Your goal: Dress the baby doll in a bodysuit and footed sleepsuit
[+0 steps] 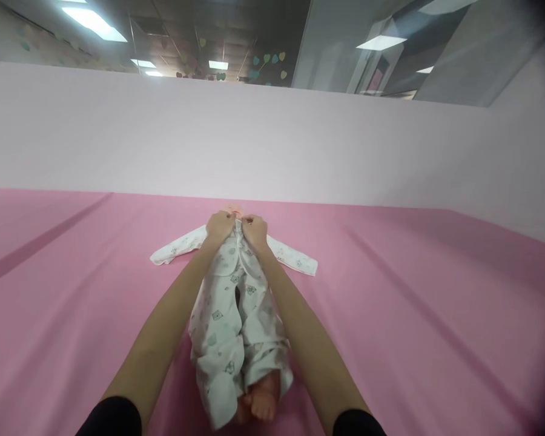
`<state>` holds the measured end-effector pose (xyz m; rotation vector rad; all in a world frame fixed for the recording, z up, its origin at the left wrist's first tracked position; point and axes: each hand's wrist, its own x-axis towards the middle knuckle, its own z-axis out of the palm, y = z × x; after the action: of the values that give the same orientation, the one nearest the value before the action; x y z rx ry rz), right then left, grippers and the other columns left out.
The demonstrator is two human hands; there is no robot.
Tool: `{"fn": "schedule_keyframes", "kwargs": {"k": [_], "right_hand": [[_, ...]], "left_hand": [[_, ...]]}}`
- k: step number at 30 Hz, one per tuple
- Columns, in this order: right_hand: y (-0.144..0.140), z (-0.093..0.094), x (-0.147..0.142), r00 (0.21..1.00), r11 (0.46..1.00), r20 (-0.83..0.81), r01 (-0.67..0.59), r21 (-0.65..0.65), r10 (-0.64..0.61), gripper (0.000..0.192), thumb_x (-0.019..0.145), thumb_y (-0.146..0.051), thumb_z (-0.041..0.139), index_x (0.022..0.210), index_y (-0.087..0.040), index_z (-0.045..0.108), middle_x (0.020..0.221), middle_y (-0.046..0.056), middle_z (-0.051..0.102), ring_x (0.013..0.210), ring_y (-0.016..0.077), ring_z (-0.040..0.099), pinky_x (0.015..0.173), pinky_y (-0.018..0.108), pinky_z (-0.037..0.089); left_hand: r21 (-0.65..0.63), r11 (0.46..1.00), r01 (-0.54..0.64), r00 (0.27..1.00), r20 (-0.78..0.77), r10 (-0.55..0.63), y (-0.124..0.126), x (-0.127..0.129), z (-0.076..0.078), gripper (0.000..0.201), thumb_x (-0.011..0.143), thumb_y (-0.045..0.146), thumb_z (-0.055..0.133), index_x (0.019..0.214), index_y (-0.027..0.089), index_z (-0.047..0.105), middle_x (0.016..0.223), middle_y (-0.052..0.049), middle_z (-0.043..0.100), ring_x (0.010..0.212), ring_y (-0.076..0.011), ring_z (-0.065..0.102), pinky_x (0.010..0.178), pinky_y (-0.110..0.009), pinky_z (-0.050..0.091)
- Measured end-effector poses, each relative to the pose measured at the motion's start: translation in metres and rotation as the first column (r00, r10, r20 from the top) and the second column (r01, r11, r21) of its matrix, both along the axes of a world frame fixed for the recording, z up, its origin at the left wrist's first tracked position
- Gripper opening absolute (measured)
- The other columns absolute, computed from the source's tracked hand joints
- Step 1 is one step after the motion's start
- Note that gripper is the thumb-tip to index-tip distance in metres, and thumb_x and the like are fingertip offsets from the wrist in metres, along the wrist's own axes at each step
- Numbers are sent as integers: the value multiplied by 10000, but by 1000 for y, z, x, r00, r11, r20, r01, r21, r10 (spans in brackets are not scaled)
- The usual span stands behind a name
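A baby doll lies on its back, feet toward me, dressed in white printed pajamas. The long-sleeved pajama top has both sleeves spread out to the sides, and the pajama trousers cover the legs down to the feet. At the neck, my left hand is closed on the left edge of the collar. My right hand pinches the other edge of the collar, close beside it. Most of the doll's head is hidden behind my hands; only a bit near the chin shows.
Underneath is a pink padded mat with creases running across it. A white wall rises behind the doll and turns a corner at the right. Above it is glass with ceiling lights and heart-shaped decorations visible.
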<state>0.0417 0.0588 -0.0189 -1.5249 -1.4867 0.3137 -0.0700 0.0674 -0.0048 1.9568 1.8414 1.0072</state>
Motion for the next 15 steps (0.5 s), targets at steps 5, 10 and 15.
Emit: {"fn": "schedule_keyframes", "kwargs": {"k": [5,10,15], "right_hand": [[21,-5,-4,999,996,43,26,-85,-23,252,773,-150,448,668,-154,677,701,68,668,689,174,586,680,258,431],[19,-6,-2,999,995,54,-1,-95,6,224,744,-136,466,644,-161,665,671,46,654,665,170,575,652,256,420],[19,-7,-2,999,996,-44,-7,-88,4,135,770,-181,548,799,-161,678,839,40,698,804,174,620,736,258,438]], "left_hand": [[-8,998,-66,988,-144,64,14,9,-6,295,821,373,497,937,219,721,968,-116,704,920,-267,642,748,-322,459],[3,1000,-18,998,-68,18,13,4,-13,252,823,334,504,923,265,725,952,-50,716,903,-225,640,744,-288,456],[12,1000,-24,1000,-18,24,12,1,-13,288,842,374,489,966,239,711,968,-52,713,919,-218,631,752,-287,445]]}}
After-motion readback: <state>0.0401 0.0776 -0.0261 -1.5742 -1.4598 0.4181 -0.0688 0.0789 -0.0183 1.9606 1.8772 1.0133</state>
